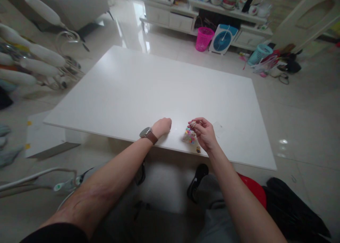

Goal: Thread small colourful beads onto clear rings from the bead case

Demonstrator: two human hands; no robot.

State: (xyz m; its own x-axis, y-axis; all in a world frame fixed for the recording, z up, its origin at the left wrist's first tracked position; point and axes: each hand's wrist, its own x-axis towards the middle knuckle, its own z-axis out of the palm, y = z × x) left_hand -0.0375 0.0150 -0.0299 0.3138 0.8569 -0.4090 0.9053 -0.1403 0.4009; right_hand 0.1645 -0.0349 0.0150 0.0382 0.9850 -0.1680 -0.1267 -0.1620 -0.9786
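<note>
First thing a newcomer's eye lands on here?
Probably the big white table filling the middle of the view, with the right hand at its near edge pinching a small pale item above a cluster of multicoloured bits. Next, the bright pink basket on the floor beyond the far edge, beside a blue-and-white fan-like unit.

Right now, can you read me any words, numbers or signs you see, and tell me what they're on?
No words or numbers can be read.
Black fabric shoe: a white curved swoosh, no letters.
Round watch with brown strap: face too small to read.
Clear container of colourful beads: too small.
Blue-and-white square fan: too blurred.
</note>
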